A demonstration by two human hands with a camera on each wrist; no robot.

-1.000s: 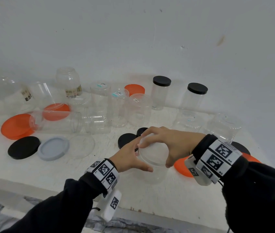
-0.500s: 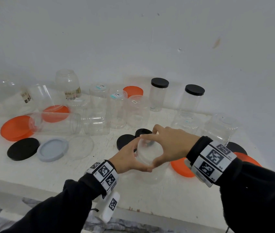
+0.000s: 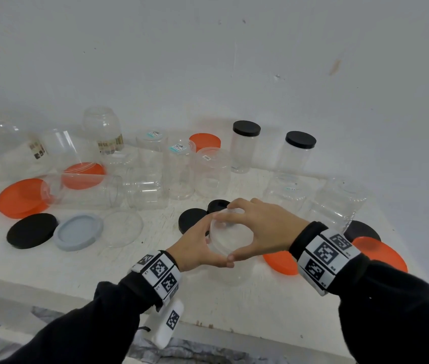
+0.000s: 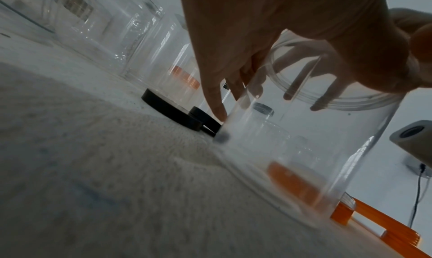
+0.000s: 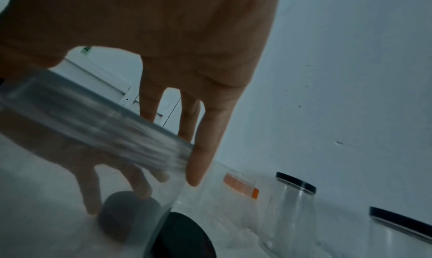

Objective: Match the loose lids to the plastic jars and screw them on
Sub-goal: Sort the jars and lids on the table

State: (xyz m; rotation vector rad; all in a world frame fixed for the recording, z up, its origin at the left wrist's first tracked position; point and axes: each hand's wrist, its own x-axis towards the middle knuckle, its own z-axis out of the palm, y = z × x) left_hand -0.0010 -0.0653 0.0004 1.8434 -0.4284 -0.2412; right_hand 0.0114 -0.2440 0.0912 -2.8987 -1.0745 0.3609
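A clear plastic jar (image 3: 230, 269) stands upright near the table's front edge, with a clear lid (image 3: 230, 236) on its mouth. My left hand (image 3: 197, 248) holds the jar's upper wall from the left, fingers and thumb curled round it. My right hand (image 3: 258, 227) grips the lid's rim from the right and above. In the left wrist view the jar (image 4: 304, 151) fills the middle, with my left fingers (image 4: 215, 95) against its side. The right wrist view shows the ribbed lid (image 5: 98, 129) blurred under my right fingers (image 5: 198, 160).
Loose lids lie about: two black ones (image 3: 195, 219) just behind the jar, orange ones (image 3: 280, 262) to the right, and black (image 3: 32, 229), grey (image 3: 78, 231), clear (image 3: 122, 227) and orange (image 3: 21, 197) ones on the left. Several clear jars stand at the back, two with black lids (image 3: 246, 128).
My right hand has turned round the lid; its thumb has swung toward me and now meets my left thumb at the jar's near side. The jar stays in place.
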